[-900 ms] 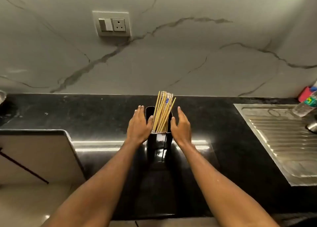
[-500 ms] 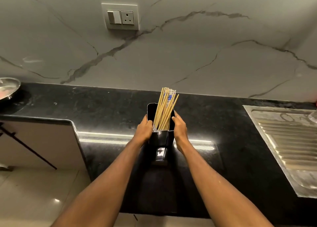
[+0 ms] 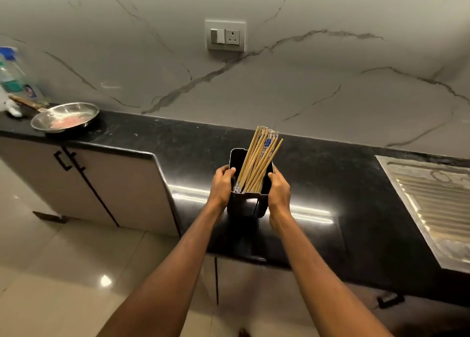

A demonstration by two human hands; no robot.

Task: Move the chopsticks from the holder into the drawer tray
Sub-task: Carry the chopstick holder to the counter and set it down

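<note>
A black rectangular holder is lifted just above the black counter, gripped on both sides. My left hand clasps its left wall and my right hand clasps its right wall. A bundle of several wooden chopsticks stands inside, leaning to the right, tips with blue print sticking out above the rim. No drawer tray is in view.
A steel pan and a plastic bottle sit at the counter's far left. A steel sink drainboard lies at the right. Cabinet doors with black handles are below left; a tiled floor stretches below.
Both hands went from flanking the holder to gripping it and raised it off the counter. The view has swung left, bringing the pan, bottle and cabinets into sight.
</note>
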